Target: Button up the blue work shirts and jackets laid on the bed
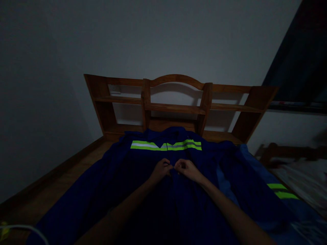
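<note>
A dark blue work jacket (143, 163) lies spread out, collar toward the headboard, with a yellow-green reflective band (148, 145) across its chest. My left hand (163, 168) is closed in a pinch on the left side of the jacket's front edge, just below the band. Opposite it, my right hand (187, 169) pinches the other side of the front opening with thumb and forefinger. The fingertips of both hands nearly meet at the centre line. Whether a button or other fastener is between them is too dark and small to tell.
A wooden headboard with shelves (176, 108) stands behind the jacket against a pale wall (163, 41). One jacket sleeve with reflective stripes (282, 191) extends right, over lighter blue cloth (245, 154). A white cable (25, 227) crosses the lower left corner. A dark window or curtain (301, 61) is at right.
</note>
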### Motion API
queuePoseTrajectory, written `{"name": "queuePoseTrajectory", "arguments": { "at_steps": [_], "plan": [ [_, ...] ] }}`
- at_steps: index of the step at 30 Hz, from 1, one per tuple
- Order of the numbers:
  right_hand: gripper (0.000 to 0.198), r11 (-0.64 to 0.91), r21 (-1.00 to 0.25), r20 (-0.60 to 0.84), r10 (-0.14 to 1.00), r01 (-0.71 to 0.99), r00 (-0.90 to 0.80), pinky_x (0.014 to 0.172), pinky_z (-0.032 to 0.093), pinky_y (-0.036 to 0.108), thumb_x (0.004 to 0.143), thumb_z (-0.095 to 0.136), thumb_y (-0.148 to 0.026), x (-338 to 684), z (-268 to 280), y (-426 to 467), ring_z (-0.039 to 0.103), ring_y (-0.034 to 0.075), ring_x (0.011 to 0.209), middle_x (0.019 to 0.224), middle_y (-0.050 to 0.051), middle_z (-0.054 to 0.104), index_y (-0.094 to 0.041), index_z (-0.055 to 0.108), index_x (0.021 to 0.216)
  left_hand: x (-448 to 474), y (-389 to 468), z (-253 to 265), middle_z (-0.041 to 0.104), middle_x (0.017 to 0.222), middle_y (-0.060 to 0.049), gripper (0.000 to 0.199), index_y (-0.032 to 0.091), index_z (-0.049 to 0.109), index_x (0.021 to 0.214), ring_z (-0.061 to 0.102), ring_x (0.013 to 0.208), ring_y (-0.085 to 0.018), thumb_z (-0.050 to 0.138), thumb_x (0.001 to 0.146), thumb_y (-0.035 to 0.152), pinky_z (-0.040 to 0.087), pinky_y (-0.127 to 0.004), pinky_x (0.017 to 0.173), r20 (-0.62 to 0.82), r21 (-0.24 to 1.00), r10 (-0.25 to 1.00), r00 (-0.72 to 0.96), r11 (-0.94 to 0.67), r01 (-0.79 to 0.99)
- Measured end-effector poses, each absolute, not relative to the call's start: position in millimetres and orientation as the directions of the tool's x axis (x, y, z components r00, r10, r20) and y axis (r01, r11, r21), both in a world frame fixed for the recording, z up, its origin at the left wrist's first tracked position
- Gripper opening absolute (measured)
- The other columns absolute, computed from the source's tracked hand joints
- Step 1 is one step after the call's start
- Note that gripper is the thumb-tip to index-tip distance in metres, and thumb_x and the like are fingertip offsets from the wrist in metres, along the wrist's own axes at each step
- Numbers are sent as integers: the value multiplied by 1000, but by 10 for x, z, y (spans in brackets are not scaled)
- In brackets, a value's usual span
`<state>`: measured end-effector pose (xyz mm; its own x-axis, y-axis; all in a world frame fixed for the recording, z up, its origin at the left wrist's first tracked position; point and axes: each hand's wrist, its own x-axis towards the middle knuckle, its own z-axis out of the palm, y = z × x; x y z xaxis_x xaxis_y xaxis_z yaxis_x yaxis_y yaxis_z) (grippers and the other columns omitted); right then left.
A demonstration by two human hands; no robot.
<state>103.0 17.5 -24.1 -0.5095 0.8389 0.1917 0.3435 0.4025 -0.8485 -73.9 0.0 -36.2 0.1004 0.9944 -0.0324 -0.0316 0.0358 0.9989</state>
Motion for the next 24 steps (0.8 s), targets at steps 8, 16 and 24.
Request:
{"name": "queuePoseTrajectory", "arguments": {
  "at_steps": [8, 16, 24],
  "plan": [
    [27, 404, -845, 185, 836, 351, -516, 54, 41, 19, 75, 66, -41, 1036, -237, 167, 56, 11, 58, 66, 0, 61, -15, 60, 83, -745, 19, -381, 53, 49, 8, 27, 18, 44, 83, 53, 37, -11, 59, 61, 18, 42, -21, 42, -47, 998, 994, 103, 51, -42],
    [28, 402, -851, 195, 839, 337, -508, 53, 40, 19, 75, 65, -42, 1044, -246, 170, 56, 11, 58, 64, 0, 60, -15, 61, 83, -804, 52, -465, 57, 53, 7, 28, 17, 46, 86, 55, 41, -10, 60, 62, 19, 41, -18, 44, 30, 998, 988, 151, -38, 46],
    [34, 206, -957, 80, 867, 206, -492, 53, 40, 21, 70, 66, -46, 1024, -237, 230, 54, 11, 51, 57, -1, 58, -13, 62, 79, -759, -3, -348, 58, 54, 5, 28, 17, 48, 86, 54, 43, -10, 64, 67, 28, 37, -18, 43, 64, 977, 982, 176, -98, 190]
  ]
}}
